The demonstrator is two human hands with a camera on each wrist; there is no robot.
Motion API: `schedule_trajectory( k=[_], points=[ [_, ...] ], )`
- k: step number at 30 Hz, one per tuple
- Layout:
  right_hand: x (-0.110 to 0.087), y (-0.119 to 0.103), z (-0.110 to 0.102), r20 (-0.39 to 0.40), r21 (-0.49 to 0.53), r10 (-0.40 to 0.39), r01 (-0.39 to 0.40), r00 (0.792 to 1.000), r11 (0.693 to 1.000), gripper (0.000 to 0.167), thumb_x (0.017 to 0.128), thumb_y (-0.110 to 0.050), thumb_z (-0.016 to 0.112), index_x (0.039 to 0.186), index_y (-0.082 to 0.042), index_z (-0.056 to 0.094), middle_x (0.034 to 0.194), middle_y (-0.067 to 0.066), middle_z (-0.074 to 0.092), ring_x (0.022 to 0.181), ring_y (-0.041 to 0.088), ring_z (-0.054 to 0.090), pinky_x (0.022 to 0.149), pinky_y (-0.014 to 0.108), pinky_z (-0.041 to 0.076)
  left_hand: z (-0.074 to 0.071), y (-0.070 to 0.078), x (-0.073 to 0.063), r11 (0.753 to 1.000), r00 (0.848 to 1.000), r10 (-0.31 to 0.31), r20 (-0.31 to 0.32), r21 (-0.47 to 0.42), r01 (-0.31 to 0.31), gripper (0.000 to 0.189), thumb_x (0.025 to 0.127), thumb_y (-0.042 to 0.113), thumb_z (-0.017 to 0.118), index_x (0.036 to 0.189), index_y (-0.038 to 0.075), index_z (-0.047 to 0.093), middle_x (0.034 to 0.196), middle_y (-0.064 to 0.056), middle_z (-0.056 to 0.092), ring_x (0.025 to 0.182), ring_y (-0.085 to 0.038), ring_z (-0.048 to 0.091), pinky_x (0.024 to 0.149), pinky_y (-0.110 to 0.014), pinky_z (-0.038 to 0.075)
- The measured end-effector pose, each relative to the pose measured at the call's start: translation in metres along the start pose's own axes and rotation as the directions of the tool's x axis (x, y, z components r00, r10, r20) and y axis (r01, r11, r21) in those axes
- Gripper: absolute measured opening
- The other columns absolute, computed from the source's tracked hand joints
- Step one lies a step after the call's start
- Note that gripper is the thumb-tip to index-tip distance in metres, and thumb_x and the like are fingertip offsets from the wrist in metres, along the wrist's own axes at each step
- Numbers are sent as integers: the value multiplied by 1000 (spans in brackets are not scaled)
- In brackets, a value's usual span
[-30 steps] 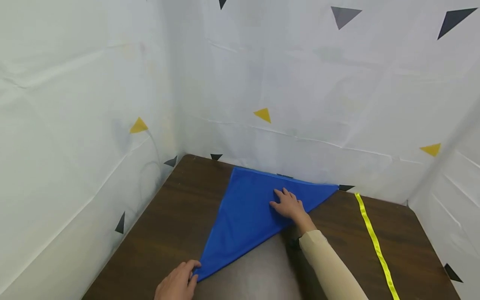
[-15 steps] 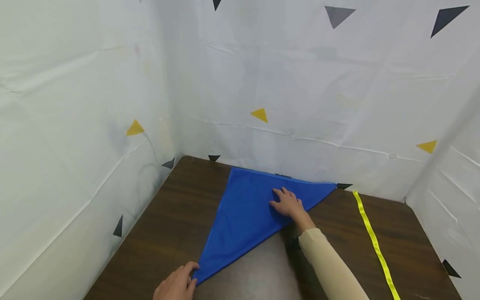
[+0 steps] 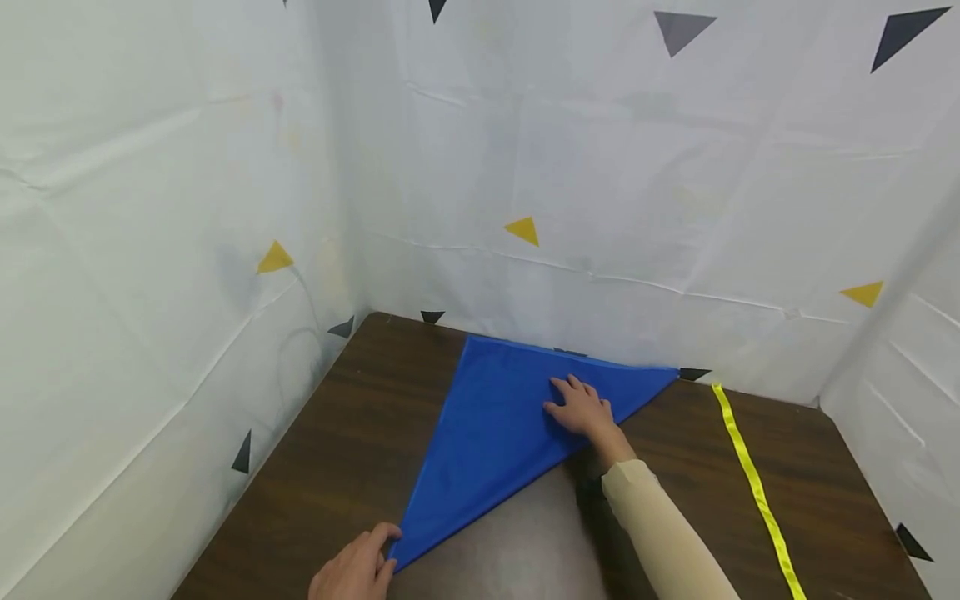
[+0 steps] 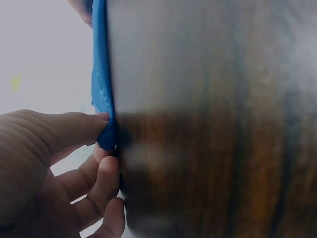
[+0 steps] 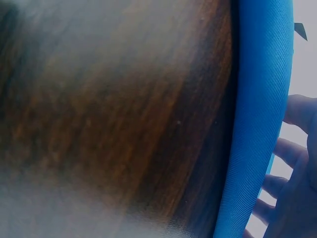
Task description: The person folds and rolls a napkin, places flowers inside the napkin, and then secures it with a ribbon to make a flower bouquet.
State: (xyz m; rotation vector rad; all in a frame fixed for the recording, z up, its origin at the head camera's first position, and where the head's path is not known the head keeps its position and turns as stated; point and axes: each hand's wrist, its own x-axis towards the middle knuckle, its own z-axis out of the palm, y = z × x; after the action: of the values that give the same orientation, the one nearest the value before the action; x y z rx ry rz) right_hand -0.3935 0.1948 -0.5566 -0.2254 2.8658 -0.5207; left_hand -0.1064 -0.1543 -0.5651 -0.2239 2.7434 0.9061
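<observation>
A blue cloth (image 3: 487,425), folded into a triangle, lies flat on the dark wooden table (image 3: 360,417), its upper edge along the table's back. At the cloth's near left corner my left hand (image 3: 355,567) pinches the tip; the left wrist view shows the thumb and fingers about that corner (image 4: 106,136). My right hand (image 3: 581,408) rests on the cloth's right part with its fingers spread. From the side, the right wrist view shows those fingers (image 5: 290,151) beyond the rounded folded edge (image 5: 257,124).
A yellow ribbon (image 3: 753,483) lies lengthwise along the table's right side. White sheets (image 3: 600,167) with yellow, grey and black triangles stand around the table at the back, left and right.
The cloth lies as before, and both hands keep their places on it. Only the head view has shifted slightly.
</observation>
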Motion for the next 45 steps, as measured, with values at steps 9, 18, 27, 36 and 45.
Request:
schedule_trajectory(
  k=[9, 18, 27, 36, 45],
  points=[
    [0, 9, 9, -12, -2, -2, 2, 1000, 1000, 70, 108, -47, 56, 169, -19, 37, 179, 20, 21, 163, 50, 18, 124, 78, 16, 4, 2, 1, 999, 998, -18, 64, 37, 15, 23, 99, 14, 76, 116, 25, 64, 85, 4, 55, 72, -16, 53, 62, -41, 43],
    [-1, 13, 6, -15, 1, 7, -7, 1000, 1000, 73, 107, -51, 55, 170, -20, 35, 179, 19, 19, 165, 48, 16, 124, 78, 16, 13, -8, 2, 999, 1000, 13, -1, 39, -13, 14, 98, 16, 76, 100, 27, 67, 84, 9, 54, 70, -10, 50, 62, -37, 41],
    [-8, 15, 3, -51, 71, 15, -11, 999, 997, 72, 108, -45, 56, 170, -15, 33, 178, 27, 13, 164, 53, 14, 123, 79, 16, 17, -8, 0, 998, 996, 63, -61, 18, -62, 13, 97, 17, 77, 99, 28, 71, 84, 12, 54, 69, -5, 48, 62, -33, 39],
    [-59, -32, 27, -168, 71, -224, 239, 960, 969, 66, 106, -37, 66, 164, -14, 44, 174, 26, 29, 159, 52, 29, 118, 80, 27, 18, -10, 2, 998, 995, 70, -76, 0, -70, 9, 98, 21, 77, 98, 29, 73, 85, 14, 54, 67, -4, 47, 61, -31, 38],
    [-153, -115, 47, 214, -91, -531, 558, 820, 825, 72, 108, -57, 58, 170, -32, 32, 181, 2, 21, 165, 29, 30, 120, 67, 37, 17, -12, 2, 999, 997, 43, -57, -14, -43, 6, 98, 21, 78, 98, 21, 72, 85, 9, 54, 68, -9, 48, 62, -34, 38]
  ],
)
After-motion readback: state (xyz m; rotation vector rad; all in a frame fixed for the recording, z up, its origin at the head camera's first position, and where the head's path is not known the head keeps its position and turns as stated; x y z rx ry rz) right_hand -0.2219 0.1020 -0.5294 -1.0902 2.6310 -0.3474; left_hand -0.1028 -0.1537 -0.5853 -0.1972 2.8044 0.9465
